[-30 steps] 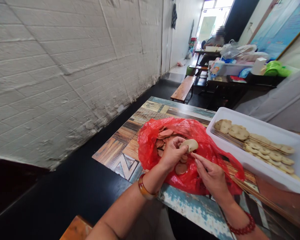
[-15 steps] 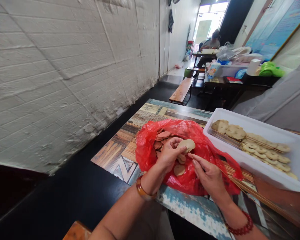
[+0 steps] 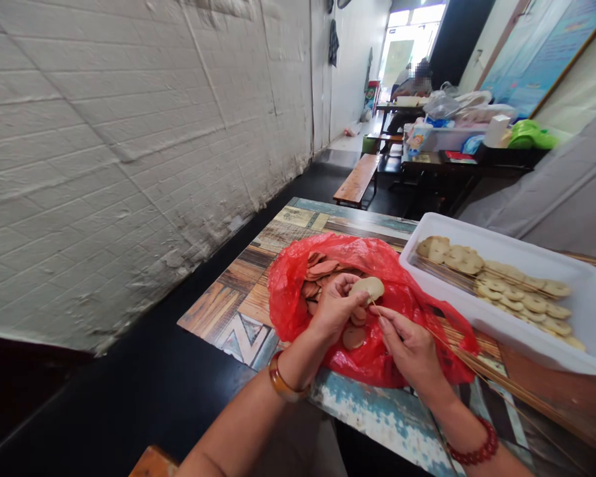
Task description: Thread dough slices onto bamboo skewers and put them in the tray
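Note:
My left hand (image 3: 336, 305) pinches a pale, flat round slice (image 3: 370, 289) above a red plastic bag (image 3: 298, 248). Between the fingertips of my right hand (image 3: 410, 348) is a thin wooden skewer (image 3: 376, 305), its tip at the slice's near edge. Whether the tip has gone into the slice I cannot tell. Many reddish-brown slices (image 3: 322, 268) lie in the open bag, and a few paler ones (image 3: 354, 338) rest on the plastic below my hands. What the slices are made of is not clear.
On the right, a white tub (image 3: 589, 331) holds skewered pale slices (image 3: 514, 281). Loose skewers (image 3: 516, 387) lie along the table's right side. Beyond the patchwork table (image 3: 238, 285) stand a wooden bench (image 3: 360, 179) and a cluttered table (image 3: 437, 159). A person (image 3: 413, 83) sits farther back.
The whole view has shifted slightly. Both hands keep nearly the same pose, with the skewer tip still against the slice.

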Action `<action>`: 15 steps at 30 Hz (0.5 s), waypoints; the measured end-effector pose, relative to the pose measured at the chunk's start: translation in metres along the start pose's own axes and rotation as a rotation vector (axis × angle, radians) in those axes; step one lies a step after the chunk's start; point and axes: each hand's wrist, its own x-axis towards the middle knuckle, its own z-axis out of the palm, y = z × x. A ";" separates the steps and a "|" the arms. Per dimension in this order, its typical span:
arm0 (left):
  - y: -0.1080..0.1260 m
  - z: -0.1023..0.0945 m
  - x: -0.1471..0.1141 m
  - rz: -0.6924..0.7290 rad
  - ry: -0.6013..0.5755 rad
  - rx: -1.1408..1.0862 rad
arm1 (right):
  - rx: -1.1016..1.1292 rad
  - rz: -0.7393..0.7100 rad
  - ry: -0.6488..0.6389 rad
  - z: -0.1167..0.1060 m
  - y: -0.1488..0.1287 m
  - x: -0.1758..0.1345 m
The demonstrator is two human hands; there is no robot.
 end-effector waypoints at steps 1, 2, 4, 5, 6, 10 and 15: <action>-0.002 -0.001 0.001 0.007 0.000 0.007 | 0.006 -0.002 0.000 0.000 0.001 0.000; -0.003 -0.003 0.002 0.019 -0.001 0.016 | 0.011 -0.004 0.002 0.001 0.002 0.000; -0.007 -0.006 0.004 0.044 -0.001 0.041 | 0.021 0.003 0.003 0.001 0.003 0.000; -0.008 -0.007 0.005 0.054 -0.001 0.057 | 0.025 0.008 0.000 0.001 0.003 0.000; -0.009 -0.008 0.005 0.063 -0.001 0.075 | 0.027 0.013 -0.005 0.001 0.003 0.000; -0.010 -0.008 0.006 0.106 0.013 0.157 | 0.018 0.031 -0.028 0.000 0.000 0.001; -0.011 -0.007 0.007 0.135 0.011 0.235 | -0.035 0.018 -0.029 -0.001 -0.001 0.001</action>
